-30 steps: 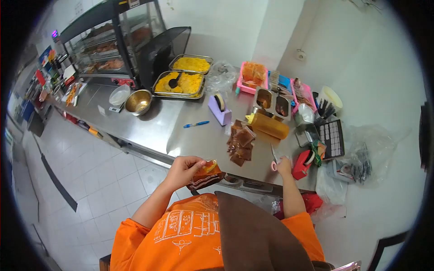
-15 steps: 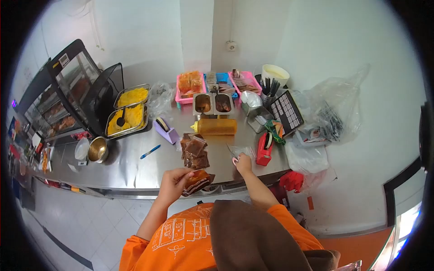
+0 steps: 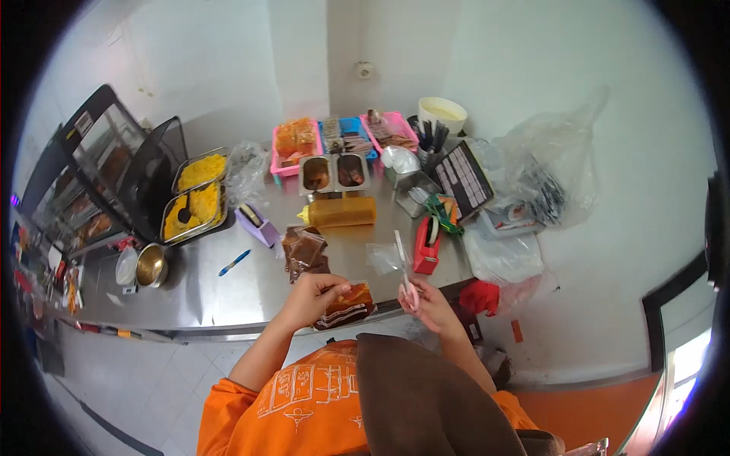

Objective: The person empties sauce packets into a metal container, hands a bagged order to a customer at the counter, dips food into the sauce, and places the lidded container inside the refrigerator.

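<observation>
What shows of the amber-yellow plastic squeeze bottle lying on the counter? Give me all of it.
The amber-yellow plastic squeeze bottle has a long, rounded, glossy body and a bright yellow nozzle. It lies on its side on the shiny metal counter, nozzle towards the person's left, just before two rectangular metal pans and behind flat brown packets. Nobody holds it; its fill level is unclear.

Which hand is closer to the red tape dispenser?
Right. The right hand, with the scissors, is just on the wearer's side of the red tape dispenser. The left hand, pinching a packet, is farther off to its left.
</observation>
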`<state>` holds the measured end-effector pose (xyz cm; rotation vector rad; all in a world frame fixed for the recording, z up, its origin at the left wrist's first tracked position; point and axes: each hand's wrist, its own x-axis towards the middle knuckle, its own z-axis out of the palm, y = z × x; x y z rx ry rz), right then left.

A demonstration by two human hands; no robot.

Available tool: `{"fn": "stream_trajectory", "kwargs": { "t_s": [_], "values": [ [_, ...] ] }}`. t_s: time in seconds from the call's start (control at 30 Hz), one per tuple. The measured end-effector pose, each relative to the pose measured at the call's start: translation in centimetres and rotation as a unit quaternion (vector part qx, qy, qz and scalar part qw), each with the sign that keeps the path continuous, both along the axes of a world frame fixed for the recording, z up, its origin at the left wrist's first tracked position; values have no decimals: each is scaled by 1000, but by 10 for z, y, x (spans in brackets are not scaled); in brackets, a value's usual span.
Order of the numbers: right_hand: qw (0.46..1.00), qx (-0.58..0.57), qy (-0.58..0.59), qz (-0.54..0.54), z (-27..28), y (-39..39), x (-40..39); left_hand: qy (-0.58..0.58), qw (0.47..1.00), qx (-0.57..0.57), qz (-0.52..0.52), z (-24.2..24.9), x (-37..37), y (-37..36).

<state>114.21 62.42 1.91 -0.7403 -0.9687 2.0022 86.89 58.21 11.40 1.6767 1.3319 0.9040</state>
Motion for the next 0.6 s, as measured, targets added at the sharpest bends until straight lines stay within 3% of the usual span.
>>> {"fn": "stream_trajectory", "kwargs": {
  "t_s": [0.17,0.27,0.6],
  "values": [
    [941,263,-198,-81,27,-43,41,2,993,13,-120,8,46,35],
    [894,285,-321,-131,37,-61,61,22,980,2,-197,18,86,51],
    [822,272,-386,-320,33,-123,140,74,907,-39,-414,14,228,77]
  ]
}}
